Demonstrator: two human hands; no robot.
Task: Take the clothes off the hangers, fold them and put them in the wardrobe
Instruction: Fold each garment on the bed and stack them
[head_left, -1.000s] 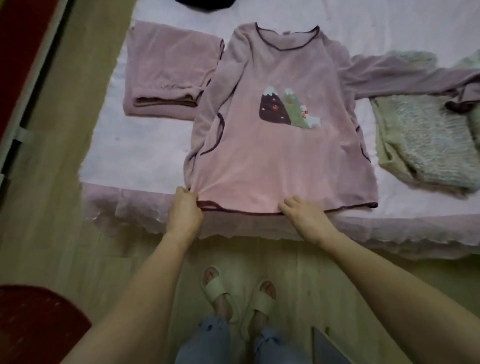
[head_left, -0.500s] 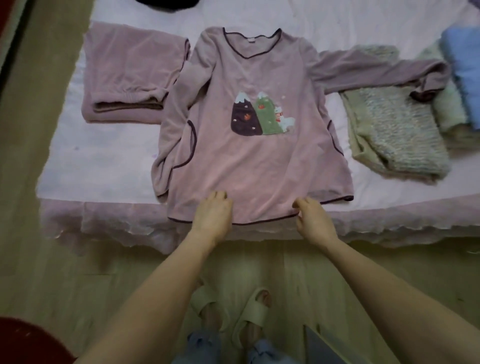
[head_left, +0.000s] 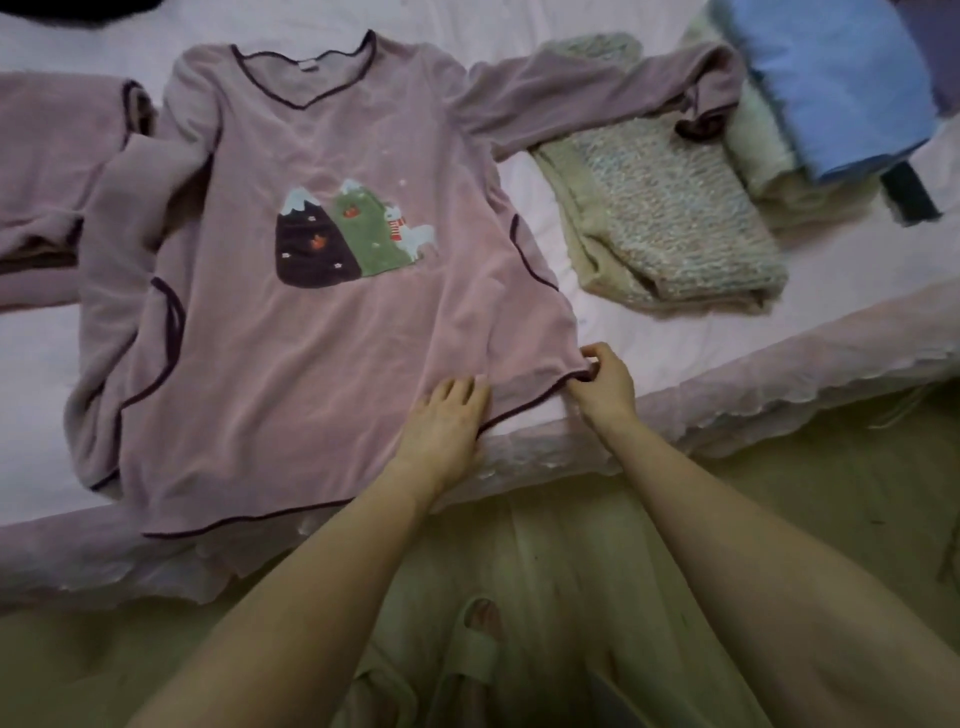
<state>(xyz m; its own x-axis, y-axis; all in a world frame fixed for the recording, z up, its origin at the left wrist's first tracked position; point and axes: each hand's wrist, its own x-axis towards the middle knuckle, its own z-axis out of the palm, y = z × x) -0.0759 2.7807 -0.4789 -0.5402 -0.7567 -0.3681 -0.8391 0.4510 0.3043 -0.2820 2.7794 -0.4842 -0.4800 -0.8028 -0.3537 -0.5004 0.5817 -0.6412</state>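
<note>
Both hands work at the near hem of a pink pyjama top (head_left: 311, 332) spread front-up on the bed (head_left: 675, 358). Left hand (head_left: 441, 421) lies flat on the fabric, fingers straight and together, pressing the hem near its right end. Right hand (head_left: 605, 387) just beside it pinches the top's lower right corner between thumb and curled fingers, at the bed's frilled edge.

At the far left, folded pink trousers (head_left: 47, 171) lie on the sheet, touching the top's left sleeve, which is folded down along the body. A mountain picture (head_left: 343, 239) sits on the chest. The right sleeve stretches out sideways over a folded knitted sweater (head_left: 670, 218). Further right lies a stack of folded clothes with a blue garment (head_left: 836, 78) on it.
</note>
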